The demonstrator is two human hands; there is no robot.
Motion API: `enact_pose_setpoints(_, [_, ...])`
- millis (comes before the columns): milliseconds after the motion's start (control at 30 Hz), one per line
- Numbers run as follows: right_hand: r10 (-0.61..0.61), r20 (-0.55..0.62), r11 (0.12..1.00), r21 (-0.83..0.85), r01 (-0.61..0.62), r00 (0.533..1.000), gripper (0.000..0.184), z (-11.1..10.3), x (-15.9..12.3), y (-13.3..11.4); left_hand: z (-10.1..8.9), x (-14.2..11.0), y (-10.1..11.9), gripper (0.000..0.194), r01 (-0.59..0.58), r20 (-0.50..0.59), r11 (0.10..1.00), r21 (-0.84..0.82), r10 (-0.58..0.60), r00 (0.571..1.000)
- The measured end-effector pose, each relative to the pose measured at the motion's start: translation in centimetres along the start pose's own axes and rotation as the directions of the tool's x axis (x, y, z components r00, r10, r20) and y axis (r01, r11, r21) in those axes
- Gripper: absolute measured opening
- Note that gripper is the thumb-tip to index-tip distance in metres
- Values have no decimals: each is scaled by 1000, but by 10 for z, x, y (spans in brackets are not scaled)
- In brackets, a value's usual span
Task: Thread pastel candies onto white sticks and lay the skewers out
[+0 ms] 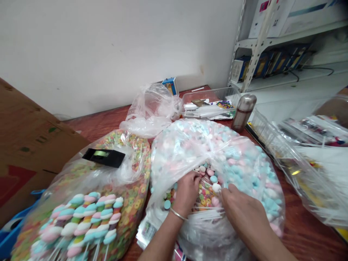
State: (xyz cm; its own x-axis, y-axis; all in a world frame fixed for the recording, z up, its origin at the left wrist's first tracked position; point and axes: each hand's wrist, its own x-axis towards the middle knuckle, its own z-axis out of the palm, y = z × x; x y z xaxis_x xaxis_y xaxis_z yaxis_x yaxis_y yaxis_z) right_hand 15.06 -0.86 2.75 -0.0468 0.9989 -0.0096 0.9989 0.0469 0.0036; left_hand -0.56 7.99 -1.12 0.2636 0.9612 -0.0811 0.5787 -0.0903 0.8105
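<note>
Both my hands reach into the gathered opening of a large clear plastic bag [244, 159] packed with pastel pink, blue and white marshmallow candies. My left hand [187, 192], with a thin metal bangle at the wrist, is curled down among small multicoloured candies [203, 204]. My right hand [241, 210] lies at the opening's right side, its fingertips beside a round white candy [216, 187]. Whether either hand grips anything is hidden. To the left, another clear bag [136, 170] holds ring-shaped cereal candies and marshmallow twist lollipops [81, 221], with a black tag [103, 157] lying on top.
The bags rest on a reddish wooden table [299, 224] against a white wall. Behind them are a crumpled plastic bag [152, 108], a clear tub [209, 103] of beads and packets, and a steel flask [244, 112]. A cardboard box [27, 127] stands left; metal shelving [258, 43] stands right.
</note>
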Motion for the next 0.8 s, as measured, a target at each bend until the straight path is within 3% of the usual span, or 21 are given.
enact_pose_setpoints(200, [-44,-95,999,-6,43,994,16,3,-5,-5,-1,-7,-5,14,212,122,932,-294,-183,975])
enact_pose_setpoints(433, [-22,-113,999,34,26,993,14,9,-8,-9,1,-14,-4,16,213,76,875,-434,-200,977])
enact_pose_setpoints(600, [0,-40,994,110,5,999,13,11,-3,-12,6,-24,9,10,54,47,936,-348,-40,998])
enact_pose_setpoints(667, [26,-20,988,150,-22,999,14,13,-1,-10,5,-28,12,16,-7,38,958,-285,19,999])
enact_pose_setpoints(800, [85,-40,986,148,-78,996,18,16,-4,0,-9,-30,7,22,-50,-57,999,-4,50,997])
